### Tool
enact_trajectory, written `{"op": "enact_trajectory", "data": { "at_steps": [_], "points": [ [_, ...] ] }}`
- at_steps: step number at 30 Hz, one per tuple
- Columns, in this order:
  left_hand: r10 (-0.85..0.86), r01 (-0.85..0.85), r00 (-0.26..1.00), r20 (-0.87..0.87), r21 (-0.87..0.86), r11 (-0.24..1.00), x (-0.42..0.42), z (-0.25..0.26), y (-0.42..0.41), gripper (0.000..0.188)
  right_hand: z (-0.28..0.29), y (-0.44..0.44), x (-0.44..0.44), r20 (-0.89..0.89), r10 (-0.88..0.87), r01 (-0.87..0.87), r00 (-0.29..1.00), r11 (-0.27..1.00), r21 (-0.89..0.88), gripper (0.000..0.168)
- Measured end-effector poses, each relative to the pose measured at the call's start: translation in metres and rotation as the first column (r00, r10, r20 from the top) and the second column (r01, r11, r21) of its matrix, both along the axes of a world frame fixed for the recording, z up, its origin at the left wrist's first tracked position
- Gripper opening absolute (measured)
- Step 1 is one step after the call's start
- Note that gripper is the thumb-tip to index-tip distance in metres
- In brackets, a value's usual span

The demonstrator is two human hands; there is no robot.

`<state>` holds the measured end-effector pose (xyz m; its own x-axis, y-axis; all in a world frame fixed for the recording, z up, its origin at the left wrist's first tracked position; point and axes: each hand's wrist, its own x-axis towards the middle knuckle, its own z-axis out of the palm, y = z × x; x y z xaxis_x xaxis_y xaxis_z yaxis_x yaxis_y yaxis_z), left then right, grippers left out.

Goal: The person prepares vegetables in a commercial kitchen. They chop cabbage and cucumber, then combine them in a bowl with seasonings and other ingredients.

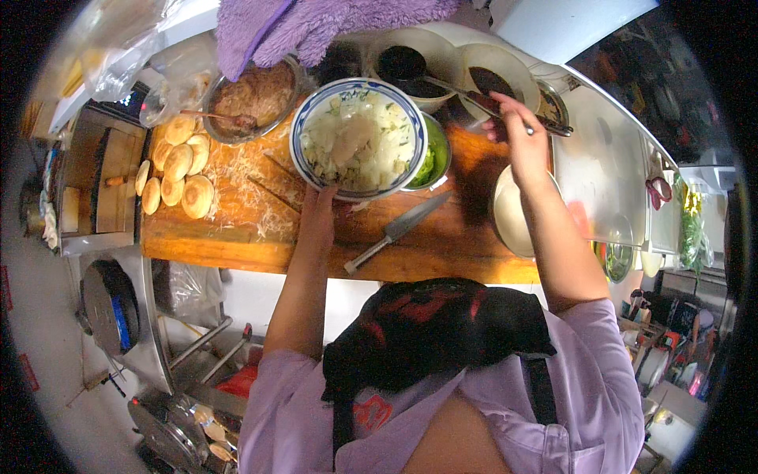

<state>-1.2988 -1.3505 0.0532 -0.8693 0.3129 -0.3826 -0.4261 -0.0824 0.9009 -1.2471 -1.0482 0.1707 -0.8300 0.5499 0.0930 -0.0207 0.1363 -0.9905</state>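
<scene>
My left hand (320, 200) grips the near rim of a blue-and-white bowl (421, 139), held up over the wooden board. Pale, glossy food with chopped green bits (355, 139) fills the bowl. In my right hand (522, 131) is the handle of a long ladle (468, 96). The ladle's head, dark inside, hangs over a whitish tub (443, 50) of dark liquid, behind the bowl. A kitchen knife (408, 222) lies on the board between my arms. Beneath my right forearm, partly hidden, sits a cream-coloured bowl (512, 207).
Several round flatbreads (179, 163) are piled on the left of the wooden board (237, 246). Behind them stands a metal basin (290, 106) of shredded food. Chopped greens fill a container (448, 160) beside the held bowl. A purple towel (325, 26) hangs at the back.
</scene>
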Motion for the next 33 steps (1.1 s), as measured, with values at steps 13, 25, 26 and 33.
{"op": "enact_trajectory", "data": {
  "at_steps": [13, 25, 26, 33],
  "points": [
    [0.109, -0.088, 0.991, -0.082, 0.22, 0.971, -0.019, 0.003, 0.018, 0.043, 0.046, -0.005, 0.081, 0.074, 0.187, -0.2, 0.98, 0.942, 0.269, 0.024],
    [0.05, -0.051, 0.999, 0.008, 0.176, 0.983, -0.023, 0.0, 0.023, 0.042, 0.064, -0.028, 0.082, 0.131, 0.39, -0.354, 0.911, 0.58, 0.733, 0.031],
    [0.05, -0.049, 0.999, -0.001, 0.19, 0.981, -0.023, 0.001, 0.024, 0.041, 0.063, -0.031, 0.077, 0.068, 0.453, -0.32, 0.889, 0.509, 0.799, 0.036],
    [0.088, -0.084, 0.996, -0.007, 0.236, 0.968, -0.02, 0.003, 0.022, 0.037, 0.055, 0.001, 0.048, 0.126, 0.4, -0.237, 0.908, 0.242, 0.941, 0.035]
  ]
}}
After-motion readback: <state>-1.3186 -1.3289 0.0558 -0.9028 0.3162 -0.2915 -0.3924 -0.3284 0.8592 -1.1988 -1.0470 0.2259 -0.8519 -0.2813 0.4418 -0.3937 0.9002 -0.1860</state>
